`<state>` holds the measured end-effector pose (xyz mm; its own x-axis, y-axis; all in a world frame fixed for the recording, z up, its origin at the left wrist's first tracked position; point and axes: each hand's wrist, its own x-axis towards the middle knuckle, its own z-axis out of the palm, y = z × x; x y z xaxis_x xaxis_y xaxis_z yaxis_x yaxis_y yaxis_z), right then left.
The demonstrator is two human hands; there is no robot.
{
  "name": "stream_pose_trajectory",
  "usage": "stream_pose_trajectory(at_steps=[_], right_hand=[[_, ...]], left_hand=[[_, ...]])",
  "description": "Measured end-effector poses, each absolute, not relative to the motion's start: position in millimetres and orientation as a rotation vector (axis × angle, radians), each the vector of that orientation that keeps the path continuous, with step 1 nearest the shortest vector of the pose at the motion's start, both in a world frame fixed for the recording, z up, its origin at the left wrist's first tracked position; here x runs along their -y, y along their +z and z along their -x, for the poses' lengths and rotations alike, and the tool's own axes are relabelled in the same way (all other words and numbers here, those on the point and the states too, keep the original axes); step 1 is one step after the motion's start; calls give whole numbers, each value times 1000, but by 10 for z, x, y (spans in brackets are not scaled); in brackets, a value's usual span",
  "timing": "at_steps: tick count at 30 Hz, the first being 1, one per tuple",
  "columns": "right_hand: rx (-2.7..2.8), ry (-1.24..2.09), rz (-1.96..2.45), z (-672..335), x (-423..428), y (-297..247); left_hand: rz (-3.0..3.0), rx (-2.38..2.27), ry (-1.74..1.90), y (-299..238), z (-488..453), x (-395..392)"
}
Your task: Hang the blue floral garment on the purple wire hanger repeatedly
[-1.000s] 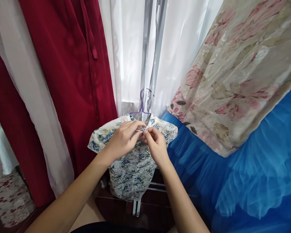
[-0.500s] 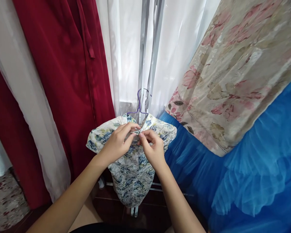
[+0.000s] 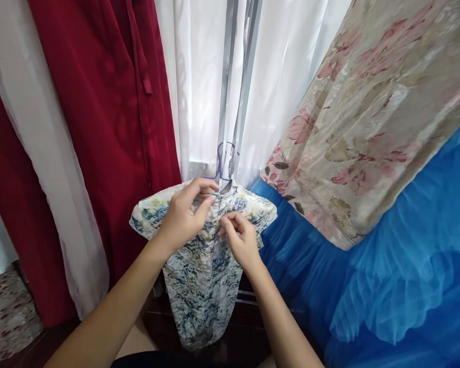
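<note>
A white dress (image 3: 210, 301) with blue and yellow-green flowers hangs by its shoulders on a purple hanger (image 3: 219, 162). My left hand (image 3: 188, 212) is closed in a pinch on the neckline, just left of the centre opening. Lower down and to the right, my right hand (image 3: 239, 236) has its thumb and forefinger pressed together at the centre line of the chest. Whatever small part lies between those right fingertips is too small to make out. Both short sleeves spread out to the sides of my hands.
Grey metal bars (image 3: 230, 76) rise behind the hanger, before a white curtain (image 3: 199, 92). Red fabric (image 3: 111, 128) hangs at left. On the right hang a beige cloth with pink flowers (image 3: 368, 133) and ruffled blue tulle (image 3: 387, 281).
My right hand has moved down from the neckline to the upper chest, apart from my left hand. The two neckline edges are closer together, and the dress hangs lower in view.
</note>
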<state>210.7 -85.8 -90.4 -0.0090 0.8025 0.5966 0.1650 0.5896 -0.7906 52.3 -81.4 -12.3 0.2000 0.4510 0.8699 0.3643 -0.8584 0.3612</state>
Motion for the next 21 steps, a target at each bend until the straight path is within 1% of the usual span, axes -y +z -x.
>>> stream_pose_trajectory(at_steps=[4, 10, 15, 18, 21], right_hand=[[1536, 688, 698, -2105, 866, -701], [1476, 644, 677, -2023, 855, -629], [1579, 543, 906, -2094, 829, -895], [1588, 685, 975, -2138, 901, -1142], [1573, 849, 951, -2073, 1032, -1284]], left_hand=[[-2406, -796, 1656, -249, -534, 805], [-2276, -764, 1726, -352, -571, 809], [-2030, -686, 1965, -235, -558, 738], [-1729, -680, 2190, -97, -212, 479], [-1234, -711, 2309, -85, 344, 133]])
